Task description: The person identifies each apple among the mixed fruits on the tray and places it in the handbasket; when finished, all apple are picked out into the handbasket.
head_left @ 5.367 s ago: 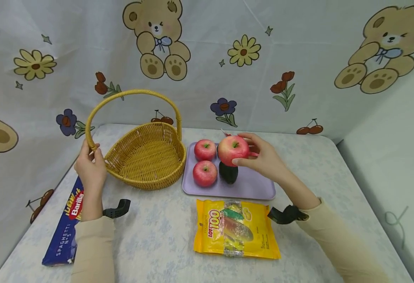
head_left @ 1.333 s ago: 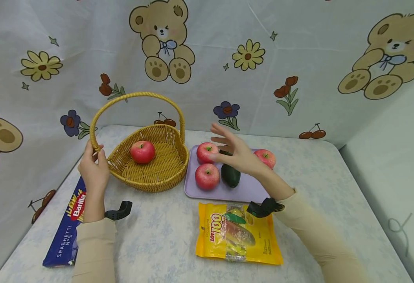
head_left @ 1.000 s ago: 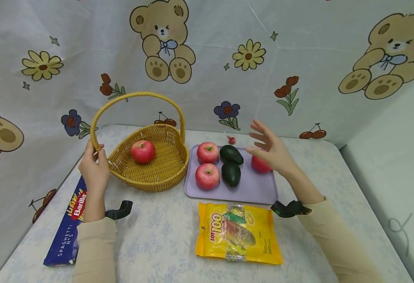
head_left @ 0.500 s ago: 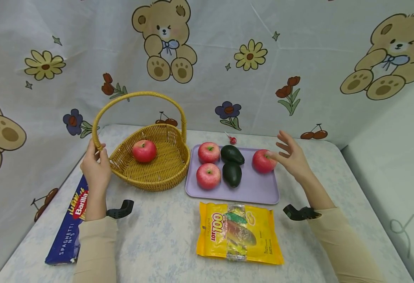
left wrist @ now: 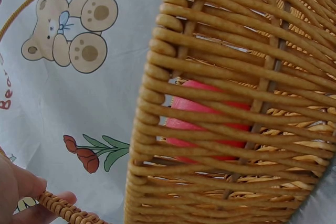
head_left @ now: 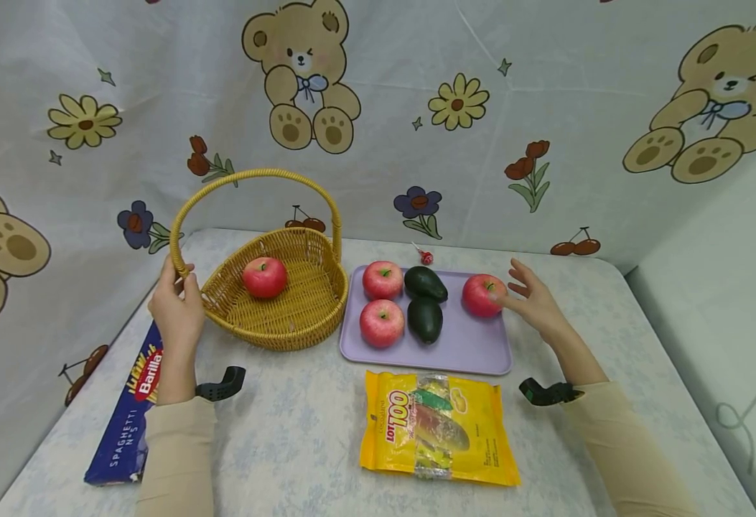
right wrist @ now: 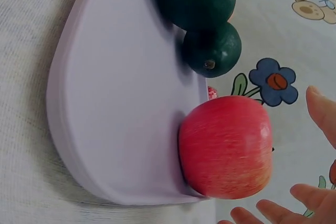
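Where the apple (head_left: 483, 295) sat: right end of the tray (head_left: 464, 352), just beside my right hand (head_left: 538, 305)
Right hand: fingers apart, gripping nothing
Left hand (head_left: 177, 309): fingers clamped on the basket handle (head_left: 268, 172)
Feel: looked firm, lightish, kinda slick, so I guessed it could roll or bruise
Best hold: across its fat middle, I figured

The left arm (head_left: 180, 431) reaches almost straight forward, its beige sleeve (head_left: 176, 470) ending short of the left wrist (head_left: 176, 384). The left grip (head_left: 177, 310) is curled, thumb and fingers together in a pinch. The right arm (head_left: 617, 445) slants inward from the lower right, sleeved to near the right wrist (head_left: 583, 365). The right grip (head_left: 536, 303) is relaxed: the right fingers (right wrist: 270, 212) are parted and slightly bent, the right thumb (right wrist: 321, 111) well apart from them.
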A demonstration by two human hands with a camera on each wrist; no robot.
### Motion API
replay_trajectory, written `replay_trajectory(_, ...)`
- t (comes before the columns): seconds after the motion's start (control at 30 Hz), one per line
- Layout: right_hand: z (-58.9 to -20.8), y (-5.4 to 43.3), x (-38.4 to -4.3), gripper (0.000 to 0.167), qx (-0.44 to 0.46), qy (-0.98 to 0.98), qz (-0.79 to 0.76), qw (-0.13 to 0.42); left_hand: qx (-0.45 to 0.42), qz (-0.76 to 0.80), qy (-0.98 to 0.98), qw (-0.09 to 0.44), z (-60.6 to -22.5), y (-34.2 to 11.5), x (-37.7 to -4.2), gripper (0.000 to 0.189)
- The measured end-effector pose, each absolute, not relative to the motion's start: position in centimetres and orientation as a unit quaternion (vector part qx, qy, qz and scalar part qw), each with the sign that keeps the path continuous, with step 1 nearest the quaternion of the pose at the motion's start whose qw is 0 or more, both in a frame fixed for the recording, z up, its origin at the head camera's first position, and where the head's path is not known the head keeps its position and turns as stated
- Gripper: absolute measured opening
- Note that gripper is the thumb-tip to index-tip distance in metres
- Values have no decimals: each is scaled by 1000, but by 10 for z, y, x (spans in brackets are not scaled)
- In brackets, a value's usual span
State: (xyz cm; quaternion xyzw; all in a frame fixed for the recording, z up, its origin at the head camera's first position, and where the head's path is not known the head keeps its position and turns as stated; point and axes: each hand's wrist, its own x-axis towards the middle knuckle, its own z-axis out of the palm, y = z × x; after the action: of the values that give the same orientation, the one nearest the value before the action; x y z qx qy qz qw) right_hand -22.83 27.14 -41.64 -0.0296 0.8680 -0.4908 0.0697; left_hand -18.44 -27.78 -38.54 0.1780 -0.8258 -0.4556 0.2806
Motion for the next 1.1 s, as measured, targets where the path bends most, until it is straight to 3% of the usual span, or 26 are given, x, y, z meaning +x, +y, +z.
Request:
replay_trajectory(0.43,-437,268,-237,103,0,868,-486,105,182,-452,-828,279,-385,-278,-184,40)
replay_trajectory(1.1,-446,263,-238,88,27,872,-482,86,176,-453,-828,280,-385,-277,-184,37)
